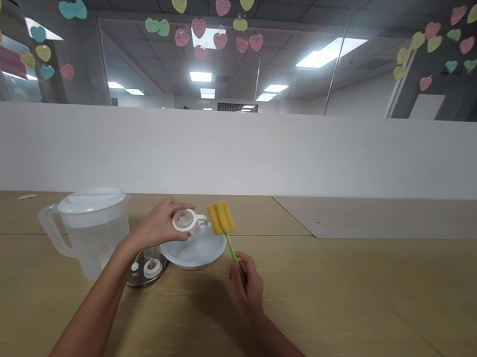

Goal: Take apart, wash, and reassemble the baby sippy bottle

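My left hand (161, 222) is closed around a white round piece with a ring-like opening and a small loop on its right side (184, 219); its exact kind is unclear. It is held above the left part of a white bowl (196, 251). My right hand (246, 283) grips the green handle of a sponge brush (221, 217), whose yellow sponge head points up. The sponge is just right of the loop, with a small gap between them. Below my left hand, a dark metal tray (139, 280) is partly covered by my forearm.
On the tray are a white ring-shaped part (152, 268), a small white piece (135, 266) and a clear container, mostly hidden. A lidded plastic pitcher (100, 233) stands at the left. A white wall (216, 152) with windows above borders the wooden table (331, 308).
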`<state>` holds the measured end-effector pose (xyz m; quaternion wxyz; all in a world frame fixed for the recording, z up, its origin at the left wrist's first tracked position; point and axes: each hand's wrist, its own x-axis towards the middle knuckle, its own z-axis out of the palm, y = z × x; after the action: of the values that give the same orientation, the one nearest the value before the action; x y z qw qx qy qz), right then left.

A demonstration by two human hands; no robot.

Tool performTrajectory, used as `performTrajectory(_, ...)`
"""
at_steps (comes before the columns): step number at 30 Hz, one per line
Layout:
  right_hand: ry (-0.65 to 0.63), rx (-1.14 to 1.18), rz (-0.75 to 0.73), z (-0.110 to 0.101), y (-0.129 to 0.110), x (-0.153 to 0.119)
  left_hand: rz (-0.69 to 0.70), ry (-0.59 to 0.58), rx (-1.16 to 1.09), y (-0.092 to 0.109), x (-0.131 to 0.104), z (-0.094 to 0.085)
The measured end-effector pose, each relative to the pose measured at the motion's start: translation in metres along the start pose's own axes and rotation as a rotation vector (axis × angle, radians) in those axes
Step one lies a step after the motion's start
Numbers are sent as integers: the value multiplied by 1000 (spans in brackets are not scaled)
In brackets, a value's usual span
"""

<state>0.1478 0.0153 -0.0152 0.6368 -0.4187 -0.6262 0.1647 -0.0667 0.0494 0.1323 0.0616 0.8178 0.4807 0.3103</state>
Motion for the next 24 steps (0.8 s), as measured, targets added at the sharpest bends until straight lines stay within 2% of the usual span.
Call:
performTrajectory(2,-62,-73,-120,-1,-1,-1,30,98,43,-8,5,7)
performTrajectory(5,-152,-160,-269,-2,1,-1,94,159,117,-14,8,16)
performTrajectory(11,-238,-341,-391,-3,2,3,230,120,577,-1,7,32)
performTrajectory(16,-187,-438,-441,-4,0,1,351,94,738,13,8,47)
performTrajectory(21,-85,-469,-464,0,-5,1,487,-4,661,36,2,60)
performTrajectory(24,-16,-481,-465,0,-8,3,538,-31,614,43,1,60)
